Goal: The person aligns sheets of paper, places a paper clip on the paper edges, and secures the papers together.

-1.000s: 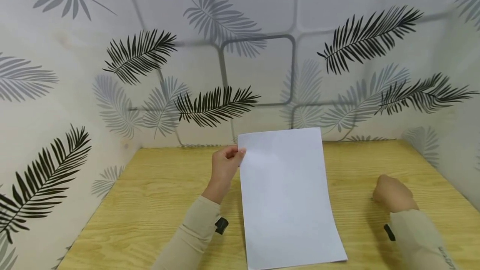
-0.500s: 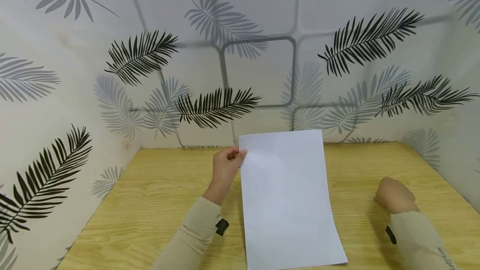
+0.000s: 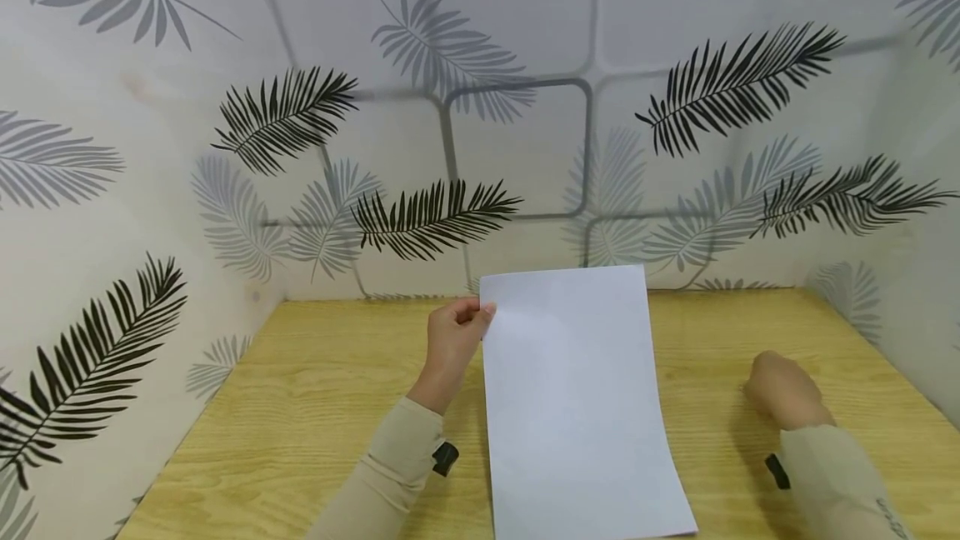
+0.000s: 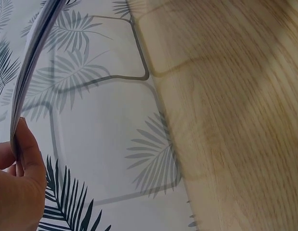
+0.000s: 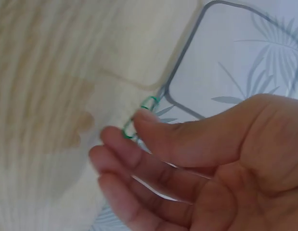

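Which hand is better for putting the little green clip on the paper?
Probably the right hand: its thumb and fingers pinch the green clip. The left hand is busy holding the paper near its top left corner.

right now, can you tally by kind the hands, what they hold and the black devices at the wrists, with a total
Hands: 2, the left hand and the right hand
Stack of white paper: 1, in the left grip, sheets not countable
Green paper clip: 1, in the right grip
Black wrist devices: 2
Total: 6
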Tool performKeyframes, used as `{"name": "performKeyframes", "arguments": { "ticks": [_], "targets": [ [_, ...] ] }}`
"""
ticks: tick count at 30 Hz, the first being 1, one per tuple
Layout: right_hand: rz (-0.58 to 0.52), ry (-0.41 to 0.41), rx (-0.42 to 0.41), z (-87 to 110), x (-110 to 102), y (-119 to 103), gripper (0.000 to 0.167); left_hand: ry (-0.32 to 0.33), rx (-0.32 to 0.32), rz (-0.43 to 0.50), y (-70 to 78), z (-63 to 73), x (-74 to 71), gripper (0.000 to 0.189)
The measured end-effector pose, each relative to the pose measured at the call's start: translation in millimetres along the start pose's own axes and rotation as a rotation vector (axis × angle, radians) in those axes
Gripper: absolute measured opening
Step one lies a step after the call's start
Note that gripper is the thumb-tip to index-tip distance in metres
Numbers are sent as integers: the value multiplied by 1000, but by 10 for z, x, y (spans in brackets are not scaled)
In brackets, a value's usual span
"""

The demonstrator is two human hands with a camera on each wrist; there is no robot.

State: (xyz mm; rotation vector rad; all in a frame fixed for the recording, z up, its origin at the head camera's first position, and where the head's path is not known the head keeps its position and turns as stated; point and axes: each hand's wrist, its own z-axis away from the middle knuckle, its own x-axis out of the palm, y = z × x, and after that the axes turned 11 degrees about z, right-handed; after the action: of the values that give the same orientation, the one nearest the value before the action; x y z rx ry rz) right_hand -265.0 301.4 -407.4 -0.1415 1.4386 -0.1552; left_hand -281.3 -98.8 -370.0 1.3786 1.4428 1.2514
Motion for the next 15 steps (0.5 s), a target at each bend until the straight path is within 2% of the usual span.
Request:
{"name": "performKeyframes", "arguments": {
  "ticks": [8,12,15],
  "targets": [
    [-116,236,-63,54,-119,-204,9,-2,17,-11,4,6,2,18],
    [-159,334,-47,68,-135,-280,8,-2,24,-9,8,6,6,17],
    [-180,375,-35,79,-147,-322,8,-5,28,-5,0,11,10,17]
  ]
}}
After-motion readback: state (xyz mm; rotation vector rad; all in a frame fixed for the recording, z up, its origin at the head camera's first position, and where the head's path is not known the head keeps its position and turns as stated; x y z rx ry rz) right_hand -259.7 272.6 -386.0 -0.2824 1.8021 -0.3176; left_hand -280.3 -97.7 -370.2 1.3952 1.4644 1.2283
